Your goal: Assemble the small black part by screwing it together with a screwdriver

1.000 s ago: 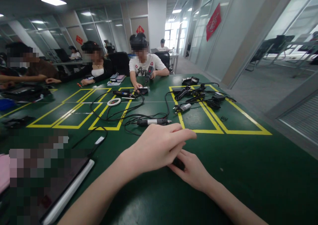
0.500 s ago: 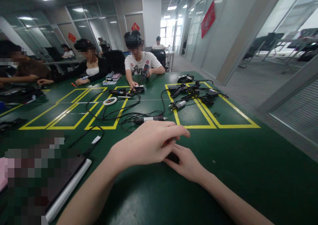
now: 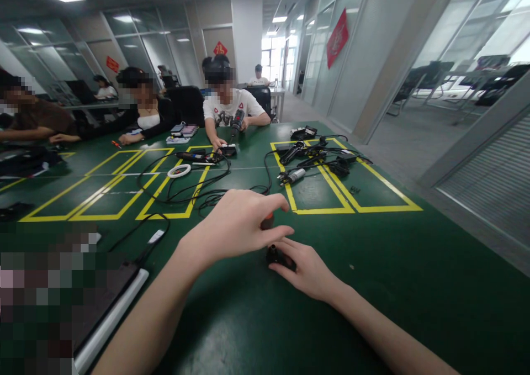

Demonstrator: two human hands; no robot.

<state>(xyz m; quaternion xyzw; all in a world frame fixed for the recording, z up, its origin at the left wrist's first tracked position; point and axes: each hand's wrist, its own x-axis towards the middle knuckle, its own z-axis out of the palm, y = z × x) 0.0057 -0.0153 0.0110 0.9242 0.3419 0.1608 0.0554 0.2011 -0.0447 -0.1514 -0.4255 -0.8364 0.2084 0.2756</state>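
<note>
My right hand rests on the table with thumb and fingers closed around a small black object. A short round stub stands up at its left end; its kind is not clear. Above and to the left, my left hand hovers palm down. Its thumb and index finger stand apart, and between them shows an orange-red piece of something held in the palm. The rest of that thing is hidden behind the hand. A gap separates the two hands.
On the green table lie yellow tape outlines, black cables, a grey cylindrical tool, a white tape ring and a black cable bundle. A white-edged device is at left. Across the table, a person holds a power screwdriver.
My left hand has lifted up and left, away from the black object, its thumb and index finger spreading. My right hand still grips that object. The view has shifted slightly.
</note>
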